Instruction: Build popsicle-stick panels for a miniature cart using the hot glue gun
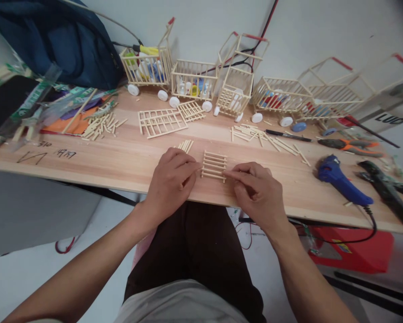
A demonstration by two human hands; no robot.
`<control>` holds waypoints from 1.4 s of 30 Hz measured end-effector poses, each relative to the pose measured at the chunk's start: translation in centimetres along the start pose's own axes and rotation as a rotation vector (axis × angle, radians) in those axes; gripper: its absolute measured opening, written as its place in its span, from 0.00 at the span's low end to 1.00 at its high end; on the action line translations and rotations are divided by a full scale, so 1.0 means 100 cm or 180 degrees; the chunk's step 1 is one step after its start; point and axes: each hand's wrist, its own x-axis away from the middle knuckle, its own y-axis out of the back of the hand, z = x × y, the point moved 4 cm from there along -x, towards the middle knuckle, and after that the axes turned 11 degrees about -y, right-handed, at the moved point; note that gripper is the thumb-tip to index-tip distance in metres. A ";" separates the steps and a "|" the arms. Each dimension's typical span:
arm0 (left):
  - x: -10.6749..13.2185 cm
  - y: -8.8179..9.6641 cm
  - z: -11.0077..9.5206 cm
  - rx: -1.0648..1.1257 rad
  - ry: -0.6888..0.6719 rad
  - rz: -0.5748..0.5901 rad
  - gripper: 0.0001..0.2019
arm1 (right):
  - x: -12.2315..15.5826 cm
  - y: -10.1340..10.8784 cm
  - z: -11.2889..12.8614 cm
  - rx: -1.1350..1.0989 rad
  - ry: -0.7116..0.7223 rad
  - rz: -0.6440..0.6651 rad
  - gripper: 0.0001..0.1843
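Observation:
A small ladder-like panel of thin wooden sticks [214, 165] lies flat near the front edge of the wooden board [120, 157]. My left hand [170, 181] has its fingers curled, with the fingertips pressed on the panel's left end. My right hand [255, 190] is also curled, pinching the panel's lower right corner. A small bundle of loose sticks [186, 145] lies just behind the left hand.
Several stick-built carts with white wheels [194, 83] line the back. Flat stick grids [161, 122], loose sticks [272, 140], a blue glue gun [341, 181], orange-handled pliers [351, 145], black cutters [386, 190] and a dark blue bag [60, 40] surround the work spot.

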 end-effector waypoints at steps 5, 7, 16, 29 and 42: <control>0.005 -0.001 -0.005 -0.0287 -0.0162 0.0191 0.10 | 0.000 0.000 0.000 0.0120 0.0005 -0.0014 0.17; 0.006 -0.003 -0.007 -0.0379 -0.0259 0.0298 0.11 | 0.000 0.000 0.001 0.0128 0.0018 -0.0031 0.16; 0.005 -0.009 -0.008 -0.0505 -0.0388 0.0529 0.11 | 0.000 0.000 0.000 0.0131 0.0037 -0.0033 0.17; 0.005 -0.006 -0.011 -0.0526 -0.0417 0.0405 0.13 | 0.010 -0.001 0.015 0.0415 0.0153 -0.0076 0.21; 0.004 -0.007 -0.020 -0.0477 -0.0649 0.0878 0.17 | 0.017 -0.024 0.025 0.1228 0.0407 0.0439 0.30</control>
